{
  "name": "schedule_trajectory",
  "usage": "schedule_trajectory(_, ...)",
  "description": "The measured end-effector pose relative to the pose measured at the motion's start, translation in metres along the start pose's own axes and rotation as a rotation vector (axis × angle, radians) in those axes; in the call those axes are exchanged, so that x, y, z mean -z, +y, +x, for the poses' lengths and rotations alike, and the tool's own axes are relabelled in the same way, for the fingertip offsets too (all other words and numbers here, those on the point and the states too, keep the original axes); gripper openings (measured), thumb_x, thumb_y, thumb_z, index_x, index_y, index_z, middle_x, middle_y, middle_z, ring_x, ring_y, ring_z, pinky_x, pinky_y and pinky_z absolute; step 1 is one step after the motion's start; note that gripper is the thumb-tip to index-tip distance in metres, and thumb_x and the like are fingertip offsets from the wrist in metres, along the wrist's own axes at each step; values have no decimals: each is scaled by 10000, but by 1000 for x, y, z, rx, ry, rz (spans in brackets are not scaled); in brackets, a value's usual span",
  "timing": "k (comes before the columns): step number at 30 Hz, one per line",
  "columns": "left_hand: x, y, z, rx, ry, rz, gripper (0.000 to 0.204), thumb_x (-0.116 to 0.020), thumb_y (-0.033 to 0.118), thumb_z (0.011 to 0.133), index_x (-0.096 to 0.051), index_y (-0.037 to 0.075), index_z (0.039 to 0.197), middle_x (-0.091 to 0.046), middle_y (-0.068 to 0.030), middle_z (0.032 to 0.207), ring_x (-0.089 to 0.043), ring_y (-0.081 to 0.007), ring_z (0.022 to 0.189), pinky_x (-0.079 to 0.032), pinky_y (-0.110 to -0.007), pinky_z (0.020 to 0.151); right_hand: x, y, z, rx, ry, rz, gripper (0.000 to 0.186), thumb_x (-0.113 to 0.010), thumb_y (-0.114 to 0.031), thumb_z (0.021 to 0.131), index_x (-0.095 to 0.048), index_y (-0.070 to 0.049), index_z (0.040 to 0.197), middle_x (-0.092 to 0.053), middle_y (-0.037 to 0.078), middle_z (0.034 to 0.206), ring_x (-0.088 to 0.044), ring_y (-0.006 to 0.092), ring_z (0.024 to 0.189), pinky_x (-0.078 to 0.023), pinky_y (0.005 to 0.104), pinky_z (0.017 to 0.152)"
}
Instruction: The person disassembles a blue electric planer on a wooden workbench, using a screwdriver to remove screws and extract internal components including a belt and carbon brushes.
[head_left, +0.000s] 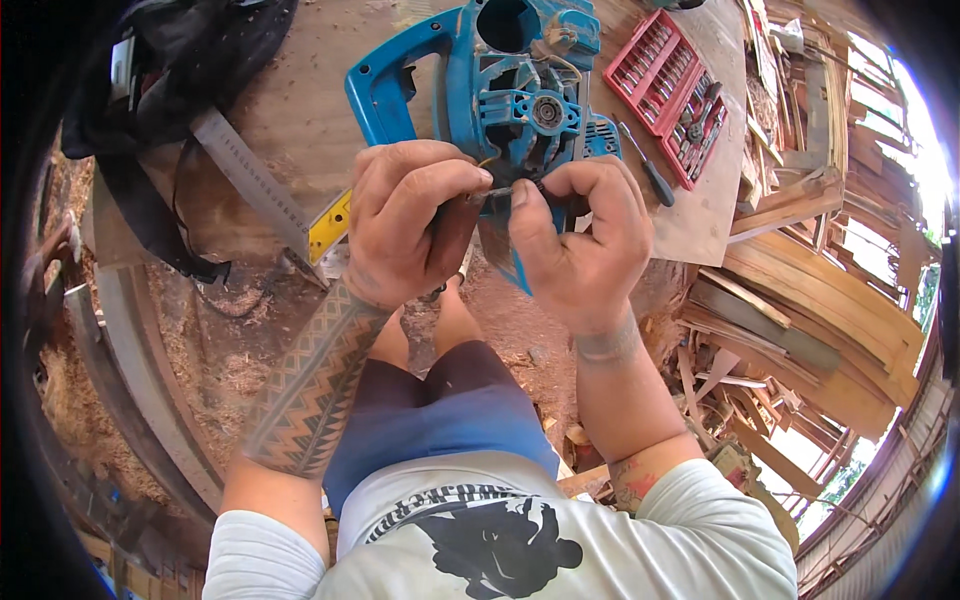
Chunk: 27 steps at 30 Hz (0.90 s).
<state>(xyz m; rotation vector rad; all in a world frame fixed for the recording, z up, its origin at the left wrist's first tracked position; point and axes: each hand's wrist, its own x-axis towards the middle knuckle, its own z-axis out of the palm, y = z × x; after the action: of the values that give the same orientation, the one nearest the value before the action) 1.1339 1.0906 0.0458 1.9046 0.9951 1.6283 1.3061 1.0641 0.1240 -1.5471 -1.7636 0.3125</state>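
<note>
At frame centre, the left hand [415, 215] and right hand [590, 235] pinch a small thin dark piece [503, 192], seemingly by fingertips for fine control, beside the blue plastic power-tool body [462, 98] on the brown wooden tabletop [310, 85].

Small part [492, 193] pinched between left hand [410, 215] and right hand [590, 235]: too small to identify, ends covered by fingertips. Some fingers of both hands curl out of sight. Tool [463, 85] just beyond the hands: near side partly behind them, far end cut by top edge. Yellow bar [330, 228] beside left hand: inner end hidden behind it. Ruler [250, 170], left of left hand: far end under bag [215, 65]; bag cut by top edge, contents can't tell. Socket set [672, 92] beyond right hand: pieces too small to tell apart. Shirt [600, 540], nearer than both hands: cut by bottom edge.
</note>
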Motion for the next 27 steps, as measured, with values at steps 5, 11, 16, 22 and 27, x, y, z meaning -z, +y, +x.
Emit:
schedule_trajectory(5,2,1,0,4,-7,1,336,-808,-61,819,-734,122,1091,-741,-23,1023,-706,-224,927,-490,-361,849,1,2,-1,-6,-9,25,193,-814,-56,781,-634,-40,849,-624,116,807,-594,324,766,-497,415,717)
schedule_trajectory(11,0,0,-1,9,13,-10,331,-805,-62,821,-735,118,1089,-739,-26,1020,-706,-231,929,-491,-360,851,0,3,-2,-26,14,60,180,-805,-52,797,-636,-28,854,-632,116,814,-605,295,760,-503,389,693)
schedule_trajectory(16,-3,0,-2,-10,37,7,321,-809,-57,820,-736,116,1080,-738,-27,1008,-706,-234,915,-492,-357,838,1,5,-5,-69,25,85,176,-806,-59,816,-639,-19,858,-631,107,811,-605,265,729,-509,365,679)
schedule_trajectory(22,-4,-2,-3,-8,54,22,291,-817,-28,831,-738,123,1067,-736,-23,990,-707,-236,898,-494,-358,828,-3,4,-6,-114,64,114,169,-800,-81,858,-642,-20,861,-630,87,805,-600,208,713,-504,330,665)
schedule_trajectory(27,-1,-1,-4,-63,4,32,315,-798,-92,853,-719,63,1115,-741,-99,1062,-698,-257,952,-542,-343,841,-4,8,-9,-118,82,173,157,-790,-95,881,-650,-24,873,-630,77,795,-594,199,701,-502,327,657)
